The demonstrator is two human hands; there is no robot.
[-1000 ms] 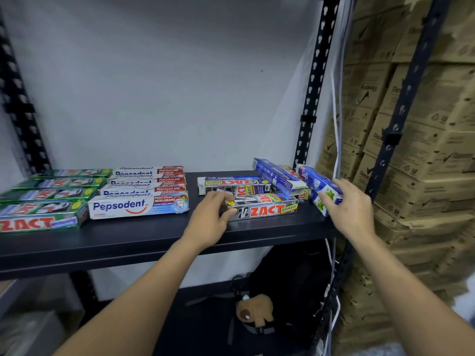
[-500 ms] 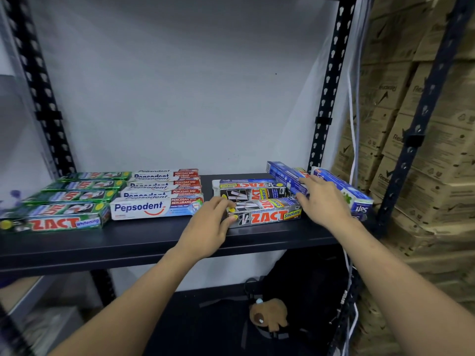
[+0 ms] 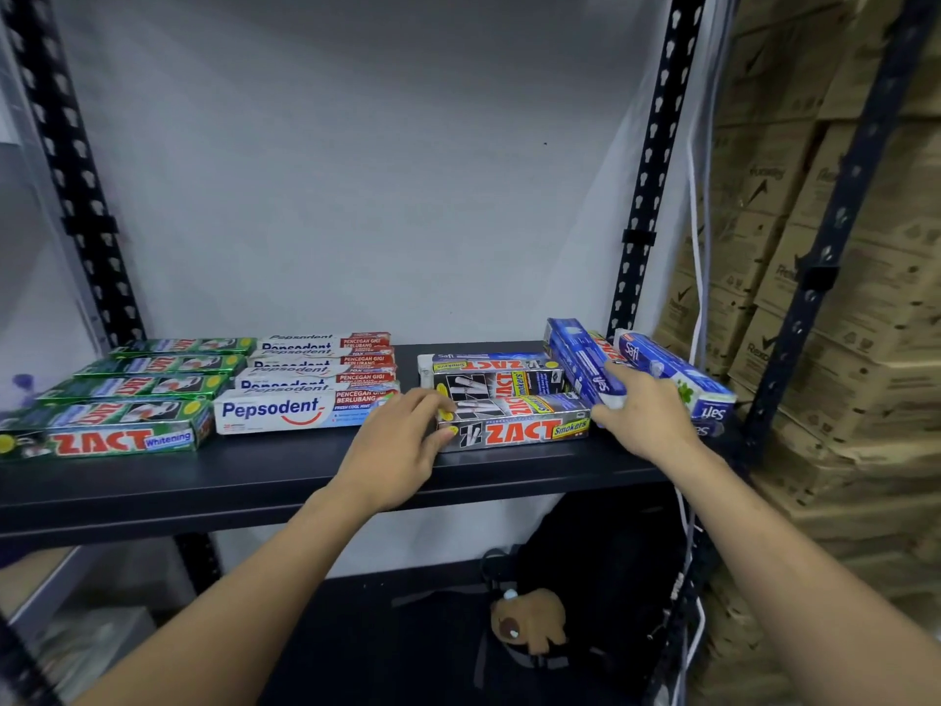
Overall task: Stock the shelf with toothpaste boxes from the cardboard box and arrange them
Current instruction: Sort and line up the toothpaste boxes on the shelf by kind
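Note:
The black shelf carries rows of toothpaste boxes: green ZACT Whitening boxes at the left, white Pepsodent boxes beside them, and grey ZACT Smokers boxes right of centre. My left hand grips the left end of the front ZACT Smokers box, fingers on top and thumb at its front. My right hand holds the near end of a slanted blue Safi box, which leans against the ZACT stack. Another Safi box lies further right, partly behind that hand. No cardboard supply box is in sight.
Stacked brown cartons fill the space right of the rack. A black backpack with a brown plush toy sits on the lower shelf. Perforated black posts frame the shelf, and a white cable hangs by the right post.
My right hand moved left from the outer Safi box to the blue box beside the ZACT stack. My left hand stayed at the ZACT Smokers box. The view shifted slightly left.

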